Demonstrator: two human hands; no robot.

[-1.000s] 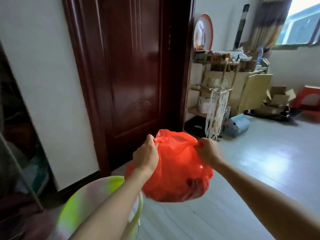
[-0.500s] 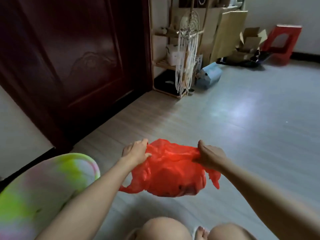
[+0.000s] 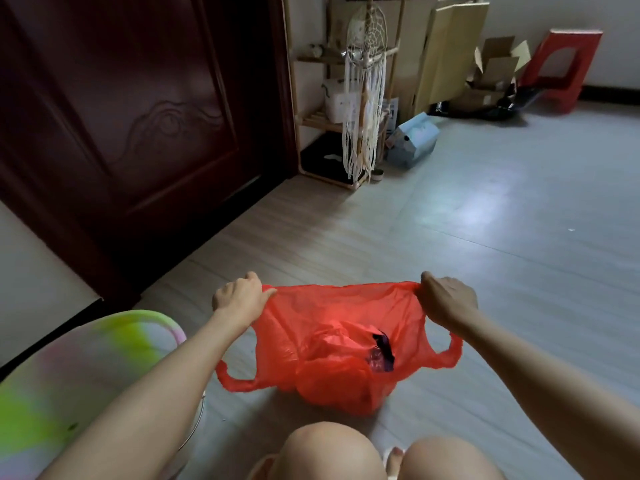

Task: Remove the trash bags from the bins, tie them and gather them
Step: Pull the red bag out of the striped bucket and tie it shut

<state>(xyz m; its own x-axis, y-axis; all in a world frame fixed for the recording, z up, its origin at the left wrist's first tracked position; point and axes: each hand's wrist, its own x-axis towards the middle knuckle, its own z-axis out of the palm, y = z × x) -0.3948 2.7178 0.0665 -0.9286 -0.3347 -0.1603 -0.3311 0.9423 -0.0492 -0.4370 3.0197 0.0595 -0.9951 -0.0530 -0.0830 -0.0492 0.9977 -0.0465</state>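
A red plastic trash bag [image 3: 332, 344] with some dark rubbish inside sits low over the floor in front of my knees. My left hand [image 3: 239, 299] grips the left end of its stretched rim. At the rim's right end, my right hand [image 3: 446, 299] holds the plastic the same way. The mouth is pulled wide between the two hands, and the bag's two handle loops hang loose below them. A round bin [image 3: 79, 379] with a green, pink and white pattern stands at my left, under my left forearm.
A dark red door [image 3: 131, 109] fills the left. A wooden shelf rack [image 3: 329, 119] with a hanging dreamcatcher [image 3: 365, 91] stands by it. A light blue box [image 3: 414, 138], cardboard boxes [image 3: 491, 74] and a red stool [image 3: 562, 64] line the far wall. Pale floor [image 3: 485, 220] stretches right.
The view dropped as I crouched, and the bag came down from chest height to near the floor. My hands moved apart, stretching the bunched rim open.
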